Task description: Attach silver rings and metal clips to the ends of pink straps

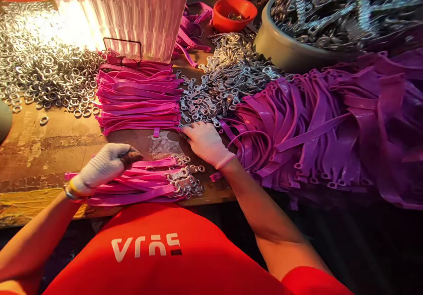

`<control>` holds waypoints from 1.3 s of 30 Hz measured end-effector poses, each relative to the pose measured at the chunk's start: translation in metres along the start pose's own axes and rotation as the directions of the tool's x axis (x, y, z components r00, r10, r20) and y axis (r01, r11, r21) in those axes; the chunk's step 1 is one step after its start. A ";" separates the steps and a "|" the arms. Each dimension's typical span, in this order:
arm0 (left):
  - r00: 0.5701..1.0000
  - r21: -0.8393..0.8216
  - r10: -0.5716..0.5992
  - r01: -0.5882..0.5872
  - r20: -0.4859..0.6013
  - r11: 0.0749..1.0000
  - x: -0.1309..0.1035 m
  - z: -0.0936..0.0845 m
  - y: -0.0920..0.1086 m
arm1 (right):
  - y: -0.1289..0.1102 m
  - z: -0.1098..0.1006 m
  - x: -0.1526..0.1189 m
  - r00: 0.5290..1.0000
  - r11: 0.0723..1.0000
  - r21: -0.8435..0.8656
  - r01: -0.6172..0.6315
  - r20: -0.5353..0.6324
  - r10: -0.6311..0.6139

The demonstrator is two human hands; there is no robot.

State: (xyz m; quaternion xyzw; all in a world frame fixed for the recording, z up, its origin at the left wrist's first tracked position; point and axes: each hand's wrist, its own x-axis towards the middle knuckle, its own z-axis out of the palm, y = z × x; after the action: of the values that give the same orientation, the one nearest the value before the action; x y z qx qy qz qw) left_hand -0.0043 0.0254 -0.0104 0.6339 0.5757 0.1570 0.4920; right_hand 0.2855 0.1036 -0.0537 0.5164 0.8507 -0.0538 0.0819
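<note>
My left hand point(107, 165), in a white knitted glove with bare dark fingertips, is closed above a near bundle of pink straps point(148, 191). Whether anything is between its fingers I cannot make out. Metal links and rings point(185, 180) are attached at the right ends of that bundle. My right hand point(206, 143), also gloved, reaches to the lower right corner of a stacked pile of pink straps point(139, 92). Its fingertips are pressed together beside a heap of metal links point(205, 101); what they pinch is hidden.
Loose metal rings point(56, 74) cover the table's point(66, 140) left. A ribbed translucent panel point(132, 13) stands behind the strap pile. An orange bowl point(228, 24) and a big tub point(280, 43) of metal parts stand at the back. Purple straps point(307, 132) are heaped at right.
</note>
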 end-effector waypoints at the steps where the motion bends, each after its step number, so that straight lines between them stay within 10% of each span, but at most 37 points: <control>1: 0.998 0.189 0.053 -0.056 0.020 0.980 0.006 0.006 0.001 | 0.001 0.003 0.003 1.000 1.000 -0.007 -0.015 0.005 0.015; 5: 0.981 0.633 0.071 -0.170 0.178 0.755 0.017 0.032 0.004 | 0.003 0.012 0.005 0.998 0.995 0.076 -0.060 0.013 0.059; 12: 0.989 0.661 0.014 -0.109 0.147 0.742 0.015 0.044 -0.007 | -0.017 0.018 -0.014 0.966 0.830 0.549 0.102 -0.254 0.049; 17: 0.986 0.098 0.117 -0.129 0.117 0.987 0.011 0.020 -0.005 | -0.048 -0.001 -0.029 0.865 0.623 0.623 0.473 -0.464 -0.193; 22: 0.994 -0.310 0.066 -0.036 0.087 0.950 0.008 0.028 -0.002 | -0.076 -0.008 -0.028 0.794 0.520 0.601 0.607 -0.488 -0.363; 28: 0.996 -0.509 -0.068 0.085 0.052 0.856 -0.002 0.041 0.001 | -0.081 -0.013 -0.037 0.877 0.761 0.467 0.450 -0.390 -0.279; 34: 0.975 -0.052 0.220 -0.220 -0.014 0.974 -0.002 0.040 0.004 | -0.077 -0.027 -0.044 0.923 0.877 0.293 0.381 -0.175 -0.343; 39: 0.977 -0.076 0.211 -0.210 0.001 0.975 0.007 0.045 0.002 | -0.073 -0.023 -0.040 0.948 0.877 0.360 0.319 -0.130 -0.291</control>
State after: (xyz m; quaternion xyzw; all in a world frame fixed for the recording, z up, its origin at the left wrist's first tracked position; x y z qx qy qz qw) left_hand 0.0335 0.0121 -0.0324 0.6731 0.4967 0.2271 0.4987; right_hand 0.2367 0.0390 -0.0225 0.3836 0.8974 -0.2098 -0.0587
